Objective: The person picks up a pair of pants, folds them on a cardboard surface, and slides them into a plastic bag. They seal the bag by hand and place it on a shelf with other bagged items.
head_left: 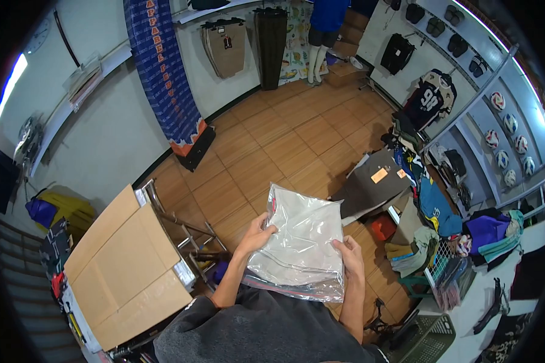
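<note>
A folded light-grey garment in a clear plastic bag (306,239) is held up in front of my chest. My left hand (257,233) grips its left edge, thumb on top of the plastic. At the right edge my right hand (350,254) pinches the bag, thumb over the front. A reddish strip runs along the bag's end nearest my body. The fingers under the bag are hidden.
Left of me is a table covered with flat cardboard (124,266), with a metal frame beside it. Dark trousers with an orange tag (375,181) lie to the right, near heaped clothes (490,233). A green plastic basket (427,339) stands at lower right. Tiled floor (272,145) stretches ahead.
</note>
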Available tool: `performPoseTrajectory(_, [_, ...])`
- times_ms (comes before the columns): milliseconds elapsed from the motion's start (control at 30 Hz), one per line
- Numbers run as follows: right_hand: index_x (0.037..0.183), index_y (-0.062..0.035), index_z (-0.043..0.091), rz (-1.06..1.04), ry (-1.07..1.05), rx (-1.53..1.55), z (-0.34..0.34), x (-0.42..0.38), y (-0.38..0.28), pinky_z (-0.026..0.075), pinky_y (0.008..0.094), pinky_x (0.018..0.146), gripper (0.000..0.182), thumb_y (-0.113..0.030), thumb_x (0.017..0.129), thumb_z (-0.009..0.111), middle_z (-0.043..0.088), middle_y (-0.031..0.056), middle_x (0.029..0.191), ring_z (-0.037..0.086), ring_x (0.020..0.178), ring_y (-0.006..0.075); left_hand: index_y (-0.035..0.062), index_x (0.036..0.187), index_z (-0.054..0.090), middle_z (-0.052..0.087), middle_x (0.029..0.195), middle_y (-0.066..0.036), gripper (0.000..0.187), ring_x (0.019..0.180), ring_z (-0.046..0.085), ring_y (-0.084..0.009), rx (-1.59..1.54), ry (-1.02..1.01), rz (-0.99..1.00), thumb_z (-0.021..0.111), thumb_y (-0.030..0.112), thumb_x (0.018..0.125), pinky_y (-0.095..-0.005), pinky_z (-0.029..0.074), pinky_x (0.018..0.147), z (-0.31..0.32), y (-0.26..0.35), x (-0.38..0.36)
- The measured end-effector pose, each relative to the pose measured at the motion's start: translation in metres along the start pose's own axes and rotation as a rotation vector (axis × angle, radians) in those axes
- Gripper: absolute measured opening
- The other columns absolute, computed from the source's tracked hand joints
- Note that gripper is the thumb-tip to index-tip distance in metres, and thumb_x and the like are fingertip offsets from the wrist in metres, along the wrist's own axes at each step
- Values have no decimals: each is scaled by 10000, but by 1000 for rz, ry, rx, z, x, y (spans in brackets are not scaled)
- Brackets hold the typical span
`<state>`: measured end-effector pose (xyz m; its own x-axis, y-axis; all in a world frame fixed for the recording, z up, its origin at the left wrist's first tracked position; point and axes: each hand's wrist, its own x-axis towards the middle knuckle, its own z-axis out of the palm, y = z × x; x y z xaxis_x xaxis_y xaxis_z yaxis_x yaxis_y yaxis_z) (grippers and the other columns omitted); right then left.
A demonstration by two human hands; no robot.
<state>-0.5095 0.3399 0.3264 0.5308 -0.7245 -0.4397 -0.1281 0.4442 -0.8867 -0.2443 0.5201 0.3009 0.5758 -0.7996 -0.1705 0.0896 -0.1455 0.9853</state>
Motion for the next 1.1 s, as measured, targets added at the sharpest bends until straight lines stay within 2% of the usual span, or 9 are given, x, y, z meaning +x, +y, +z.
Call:
performPoseTrajectory(67, [981,-30,638,-14,-19,-3,9,30,-12,537,279,742,137,-70,929,759,740,87,947,672,816,127,-42,1157,651,673,994,-79,313,950,599,-156,-21,26,-11,660,93,875,-314,493,866,-7,9,25])
performPoseTrajectory(233, [954,-40,633,33,-84,-15,65,123,-54,549,277,662,138,-55,918,766,747,101,916,693,759,133,-43,1204,652,673,988,-71,345,921,602,-144,-89,104,-31,647,93,887,-304,498,834,-55,12,102])
performPoseTrajectory(300, [951,-45,633,35,-134,-27,93,174,-61,549,276,637,141,-51,914,769,749,109,905,697,741,135,-46,1230,648,678,981,-71,372,895,606,-147,14,145,-57,648,98,887,-305,503,812,-89,20,134])
performPoseTrajectory(467, [941,-46,673,75,-293,-113,193,270,-99,518,257,725,115,-39,895,779,746,54,916,658,783,104,-45,1235,653,679,939,-70,390,821,603,-148,15,363,-3,658,117,881,-306,507,753,-169,46,182])
performPoseTrajectory(533, [908,-54,661,56,-373,-113,233,296,-110,520,258,719,115,-44,901,776,728,38,889,651,769,102,-45,1224,656,678,928,-70,385,814,602,-148,1,445,38,664,120,876,-304,505,748,-198,50,192])
performPoseTrajectory(667, [885,-63,659,87,-509,-197,311,350,-117,520,257,713,116,-38,898,771,716,29,875,645,758,103,-40,1193,659,660,927,-56,369,837,582,-146,41,592,-64,668,138,870,-307,491,767,-249,63,193])
performPoseTrajectory(833, [874,-70,680,129,-765,-300,417,406,-113,489,261,714,125,-72,870,805,711,21,874,615,785,97,-31,1161,664,638,898,-32,356,818,549,-132,-46,809,-78,667,161,862,-302,469,745,-312,37,189])
performPoseTrajectory(933, [873,-68,684,139,-897,-379,483,432,-114,481,259,732,121,-84,870,804,709,17,871,613,801,97,-24,1134,670,631,882,-23,331,802,537,-122,-65,912,-181,667,155,856,-292,454,724,-346,36,189])
performPoseTrajectory(1100, [877,-57,691,114,-1025,-482,591,482,-123,471,253,731,116,-95,876,800,705,12,865,611,805,91,21,1086,678,567,831,41,247,729,459,-73,-211,1091,-175,666,149,875,-258,371,652,-400,63,225])
